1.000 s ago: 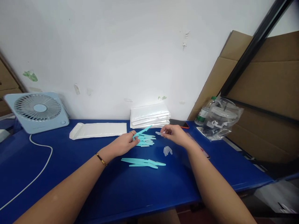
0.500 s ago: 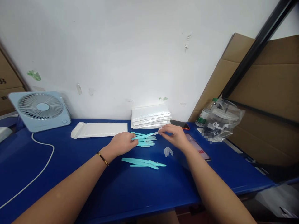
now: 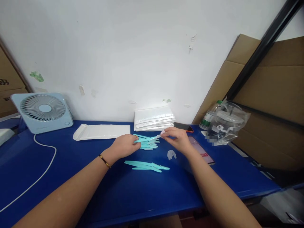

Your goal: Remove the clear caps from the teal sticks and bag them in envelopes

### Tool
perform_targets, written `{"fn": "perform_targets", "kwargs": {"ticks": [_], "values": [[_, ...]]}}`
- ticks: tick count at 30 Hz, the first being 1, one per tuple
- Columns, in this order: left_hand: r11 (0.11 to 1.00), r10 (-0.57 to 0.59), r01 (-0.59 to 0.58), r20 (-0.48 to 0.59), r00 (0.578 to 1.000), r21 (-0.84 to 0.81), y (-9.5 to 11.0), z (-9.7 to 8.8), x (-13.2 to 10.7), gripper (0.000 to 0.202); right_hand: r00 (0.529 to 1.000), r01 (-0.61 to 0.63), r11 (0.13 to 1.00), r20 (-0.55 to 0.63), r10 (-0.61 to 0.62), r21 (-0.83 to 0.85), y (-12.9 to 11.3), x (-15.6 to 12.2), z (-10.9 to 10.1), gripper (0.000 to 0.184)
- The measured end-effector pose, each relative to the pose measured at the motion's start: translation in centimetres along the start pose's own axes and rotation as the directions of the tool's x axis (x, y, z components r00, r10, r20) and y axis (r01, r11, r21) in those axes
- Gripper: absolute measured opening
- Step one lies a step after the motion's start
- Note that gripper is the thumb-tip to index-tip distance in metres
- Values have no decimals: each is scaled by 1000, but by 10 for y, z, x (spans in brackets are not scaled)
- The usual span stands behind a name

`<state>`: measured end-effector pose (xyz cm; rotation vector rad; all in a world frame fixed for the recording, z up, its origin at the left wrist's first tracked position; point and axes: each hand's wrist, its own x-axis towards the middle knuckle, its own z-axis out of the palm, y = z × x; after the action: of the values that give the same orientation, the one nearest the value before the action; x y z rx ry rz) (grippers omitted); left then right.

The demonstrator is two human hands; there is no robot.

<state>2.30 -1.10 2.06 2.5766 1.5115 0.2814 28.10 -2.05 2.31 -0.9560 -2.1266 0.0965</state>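
My left hand (image 3: 125,145) pinches a slim turquoise plastic stick (image 3: 145,139) by one end, holding it nearly level above the blue table (image 3: 71,171). My right hand (image 3: 177,137) pinches a small clear cap (image 3: 158,136) that meets the stick's far tip. Under the stick lies a loose pile of turquoise sticks (image 3: 148,144). A second group of turquoise sticks (image 3: 146,165) lies nearer to me. A few clear caps (image 3: 171,154) rest on the table below my right hand.
A stack of white padded envelopes (image 3: 154,118) stands at the wall, a single white envelope (image 3: 102,131) left of it. A pale blue fan (image 3: 42,111) with white cable (image 3: 35,180) is far left. Two phones (image 3: 201,150), a bottle and a clear bag (image 3: 225,123) sit right, beside cardboard.
My left hand lowered the stick from tilted up to nearly level. My right hand moved left and brought the clear cap onto the stick's tip.
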Motion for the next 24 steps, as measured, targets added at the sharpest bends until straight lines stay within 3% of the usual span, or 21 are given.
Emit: {"fn": "perform_targets", "kwargs": {"ticks": [6, 11, 12, 15, 18, 21, 24], "values": [[996, 30, -29, 8, 1000, -79, 4, 7, 0, 34, 996, 24, 998, 83, -29, 59, -2, -1, 15, 16], [991, 39, -66, -215, 976, -119, -1, 10, 0, 42, 988, -114, 993, 102, 112, 12, 9, 1, 16, 13], [988, 51, -80, -214, 976, -130, -1, 8, -1, 41, 978, -160, 987, 133, 158, 0, 12, 1, 13, 12], [956, 153, -146, 7, 988, -253, 5, 0, -6, 36, 924, -245, 969, 303, 234, -1, 17, 0, 1, 14], [925, 281, -205, 213, 936, -321, 13, -4, -12, 39, 813, -272, 962, 544, 209, 36, 19, -4, -12, 15], [925, 305, -220, 261, 916, -309, 17, -2, -15, 36, 683, -292, 957, 701, 204, 6, 21, -7, -18, 23], [928, 281, -188, 269, 921, -322, 18, 3, -15, 28, 656, -281, 959, 725, 207, -19, 22, -8, -15, 18]]}}
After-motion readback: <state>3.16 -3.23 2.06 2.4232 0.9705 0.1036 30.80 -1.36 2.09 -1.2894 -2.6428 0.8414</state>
